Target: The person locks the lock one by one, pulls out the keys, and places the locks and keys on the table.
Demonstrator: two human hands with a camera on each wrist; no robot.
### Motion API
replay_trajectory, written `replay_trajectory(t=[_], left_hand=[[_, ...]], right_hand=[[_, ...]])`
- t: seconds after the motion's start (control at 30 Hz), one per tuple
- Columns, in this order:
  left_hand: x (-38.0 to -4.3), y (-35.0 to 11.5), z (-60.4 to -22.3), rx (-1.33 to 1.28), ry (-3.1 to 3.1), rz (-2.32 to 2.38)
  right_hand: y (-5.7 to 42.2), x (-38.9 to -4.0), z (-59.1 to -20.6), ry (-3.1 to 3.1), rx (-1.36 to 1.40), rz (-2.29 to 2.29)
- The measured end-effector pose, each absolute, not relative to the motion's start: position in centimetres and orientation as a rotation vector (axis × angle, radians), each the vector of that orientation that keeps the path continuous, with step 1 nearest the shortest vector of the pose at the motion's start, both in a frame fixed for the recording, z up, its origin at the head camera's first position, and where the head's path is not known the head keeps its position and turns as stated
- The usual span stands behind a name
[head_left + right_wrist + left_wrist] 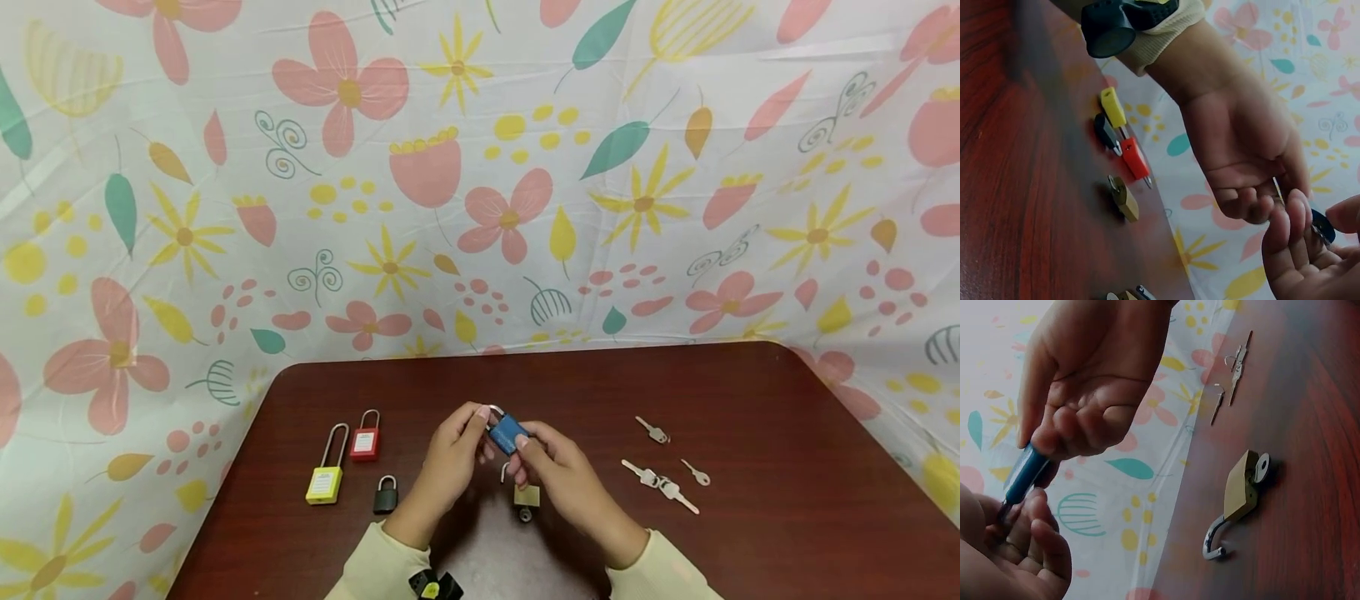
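Pinching the shackle (496,408) of a blue padlock (507,434), the left hand (453,450) works close to the right hand (561,468), which grips the body; the two ends seem held this way to steady it above the worktop (750,417). Below lies a brass padlock (527,497), its shackle swung out. Loose keys (678,495) lie right, the yellow (325,484), red (364,443) and black padlocks (386,499) left, probably sorted for easy reach.
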State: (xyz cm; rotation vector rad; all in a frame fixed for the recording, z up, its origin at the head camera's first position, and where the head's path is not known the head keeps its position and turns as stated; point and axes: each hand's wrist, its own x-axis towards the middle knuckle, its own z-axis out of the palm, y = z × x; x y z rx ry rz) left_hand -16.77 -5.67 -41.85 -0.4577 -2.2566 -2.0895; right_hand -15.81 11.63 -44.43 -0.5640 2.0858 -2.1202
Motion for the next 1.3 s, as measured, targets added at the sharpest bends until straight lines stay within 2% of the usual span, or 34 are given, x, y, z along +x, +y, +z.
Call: replay_trajectory(t=[0.23,0.43,0.67,1.3], left_hand=[[-16.8,-5.5,-42.1,-0.472,-2.162,-2.305],[-16.8,-5.4,-42.1,-0.487,-2.133,-2.286],[-16.8,-5.4,-42.0,-0.457,-2.121,-2.286],[-16.7,-5.3,-42.2,-0.401,-2.057,-2.251]], right_hand=[[11.5,-15.8,-44.5,1.908,-0.611,-2.213],[11.4,-16.0,-44.9,1.944,-0.665,-2.215],[11.2,-15.8,-45.1,2.004,-0.560,-2.258],[11.2,-15.7,-45.5,2.060,-0.701,-2.250]])
